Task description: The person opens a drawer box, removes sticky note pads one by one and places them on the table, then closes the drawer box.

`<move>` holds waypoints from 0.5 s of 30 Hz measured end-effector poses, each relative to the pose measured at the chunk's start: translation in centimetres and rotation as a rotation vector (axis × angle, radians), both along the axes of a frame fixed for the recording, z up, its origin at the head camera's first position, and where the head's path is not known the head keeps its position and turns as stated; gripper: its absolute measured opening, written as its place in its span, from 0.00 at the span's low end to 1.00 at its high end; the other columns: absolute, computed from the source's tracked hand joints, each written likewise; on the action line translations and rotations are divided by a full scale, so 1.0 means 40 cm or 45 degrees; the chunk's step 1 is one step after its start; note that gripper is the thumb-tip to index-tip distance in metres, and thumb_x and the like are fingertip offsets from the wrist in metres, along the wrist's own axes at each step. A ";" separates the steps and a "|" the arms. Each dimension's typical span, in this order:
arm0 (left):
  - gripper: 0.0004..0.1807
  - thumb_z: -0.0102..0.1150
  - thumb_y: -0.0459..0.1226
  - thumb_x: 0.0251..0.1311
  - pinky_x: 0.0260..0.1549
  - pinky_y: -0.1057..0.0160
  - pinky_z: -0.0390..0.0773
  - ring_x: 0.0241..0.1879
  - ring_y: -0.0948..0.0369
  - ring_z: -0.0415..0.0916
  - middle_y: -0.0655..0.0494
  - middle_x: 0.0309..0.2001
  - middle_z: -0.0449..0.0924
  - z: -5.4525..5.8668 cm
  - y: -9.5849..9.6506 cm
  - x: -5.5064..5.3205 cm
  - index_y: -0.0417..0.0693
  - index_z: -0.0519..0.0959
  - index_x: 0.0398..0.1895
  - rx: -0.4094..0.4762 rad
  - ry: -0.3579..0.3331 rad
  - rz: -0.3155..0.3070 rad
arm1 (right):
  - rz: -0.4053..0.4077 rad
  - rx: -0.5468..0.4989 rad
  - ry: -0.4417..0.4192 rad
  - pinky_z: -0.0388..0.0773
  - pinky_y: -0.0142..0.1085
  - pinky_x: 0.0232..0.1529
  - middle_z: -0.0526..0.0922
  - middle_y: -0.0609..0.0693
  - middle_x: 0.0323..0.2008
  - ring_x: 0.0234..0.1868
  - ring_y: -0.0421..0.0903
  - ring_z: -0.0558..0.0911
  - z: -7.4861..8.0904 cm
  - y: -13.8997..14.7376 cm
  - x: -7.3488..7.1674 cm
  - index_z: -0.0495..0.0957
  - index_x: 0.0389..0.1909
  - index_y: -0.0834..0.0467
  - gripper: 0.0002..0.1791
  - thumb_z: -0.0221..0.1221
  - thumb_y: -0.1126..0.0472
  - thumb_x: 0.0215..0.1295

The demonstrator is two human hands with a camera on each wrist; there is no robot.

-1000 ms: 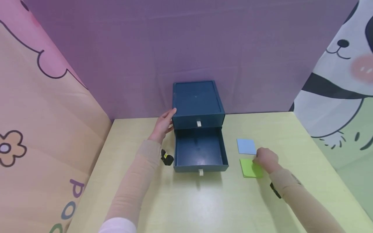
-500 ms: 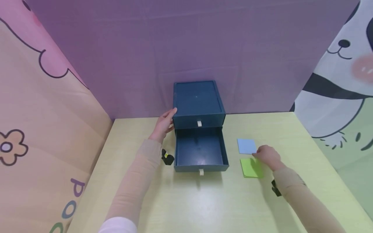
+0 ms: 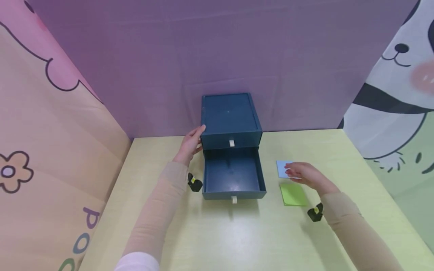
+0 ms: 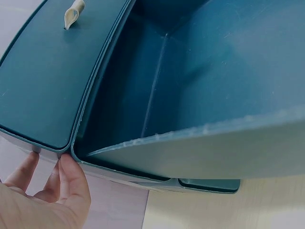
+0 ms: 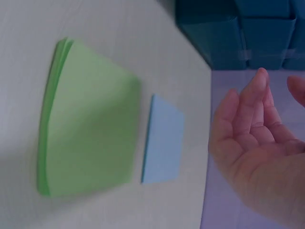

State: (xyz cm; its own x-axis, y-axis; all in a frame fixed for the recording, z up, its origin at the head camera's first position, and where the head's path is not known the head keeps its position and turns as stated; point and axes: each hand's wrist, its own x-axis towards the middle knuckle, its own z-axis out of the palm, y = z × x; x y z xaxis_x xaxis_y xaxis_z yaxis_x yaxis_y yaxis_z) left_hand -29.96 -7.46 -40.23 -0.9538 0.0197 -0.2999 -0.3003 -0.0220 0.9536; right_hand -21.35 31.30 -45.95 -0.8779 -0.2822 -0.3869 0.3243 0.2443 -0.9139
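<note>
A dark blue drawer cabinet (image 3: 227,113) stands against the back wall, its middle drawer (image 3: 217,196) pulled out with a bare inside. My left hand (image 3: 188,146) rests on the cabinet's left side by the upper drawer; in the left wrist view its fingertips touch the side edge. To the cabinet's right lie a pad of light blue sticky notes (image 3: 281,165) and, nearer me, a thicker pad of green sticky notes (image 3: 293,194). My right hand (image 3: 310,176) hovers over the blue pad and overlaps it in the head view. Its fingers are relaxed and hold nothing (image 5: 257,143).
Pale wooden table (image 3: 234,241) under everything. A purple cloth (image 3: 152,75) rises behind the cabinet, with printed cloths at the left and right sides. White pull tabs (image 3: 232,143) stick out of the drawer fronts.
My right hand has lifted from the green sticky notes and moved up and left over the blue pad, its fingers loosening. My left hand stays on the cabinet.
</note>
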 end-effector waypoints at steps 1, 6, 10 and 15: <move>0.36 0.54 0.57 0.62 0.62 0.52 0.68 0.65 0.51 0.63 0.58 0.71 0.59 -0.001 0.000 0.000 0.56 0.62 0.71 0.000 0.000 -0.002 | 0.008 -0.041 0.000 0.76 0.27 0.49 0.78 0.38 0.35 0.38 0.31 0.78 0.006 -0.006 0.001 0.61 0.60 0.77 0.26 0.43 0.59 0.73; 0.36 0.54 0.57 0.62 0.62 0.53 0.68 0.65 0.51 0.64 0.58 0.71 0.59 -0.003 -0.002 0.001 0.56 0.62 0.71 0.003 -0.005 0.006 | 0.062 -0.156 0.049 0.76 0.26 0.47 0.78 0.39 0.35 0.39 0.33 0.78 0.036 -0.042 0.011 0.74 0.48 0.57 0.12 0.43 0.61 0.74; 0.36 0.54 0.57 0.61 0.62 0.53 0.68 0.64 0.52 0.64 0.58 0.71 0.60 -0.003 -0.002 0.003 0.56 0.63 0.70 0.000 -0.006 0.015 | 0.065 -0.275 0.101 0.77 0.27 0.46 0.80 0.39 0.34 0.37 0.33 0.79 0.062 -0.076 0.014 0.77 0.39 0.48 0.15 0.42 0.63 0.74; 0.36 0.55 0.58 0.60 0.62 0.53 0.68 0.65 0.52 0.63 0.58 0.71 0.59 0.000 0.001 0.003 0.56 0.63 0.70 -0.007 0.000 0.006 | 0.067 -0.401 0.173 0.78 0.27 0.45 0.81 0.40 0.34 0.35 0.34 0.80 0.104 -0.135 0.029 0.78 0.37 0.47 0.15 0.43 0.65 0.74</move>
State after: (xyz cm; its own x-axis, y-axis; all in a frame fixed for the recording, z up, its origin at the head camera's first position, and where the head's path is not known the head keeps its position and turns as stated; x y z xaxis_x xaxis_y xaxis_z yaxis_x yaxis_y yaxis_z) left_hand -29.84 -7.42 -40.23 -0.9538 0.0139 -0.3002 -0.3004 -0.0182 0.9536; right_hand -20.17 25.90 -41.77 -0.8964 -0.4157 -0.1538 0.1886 -0.0436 -0.9811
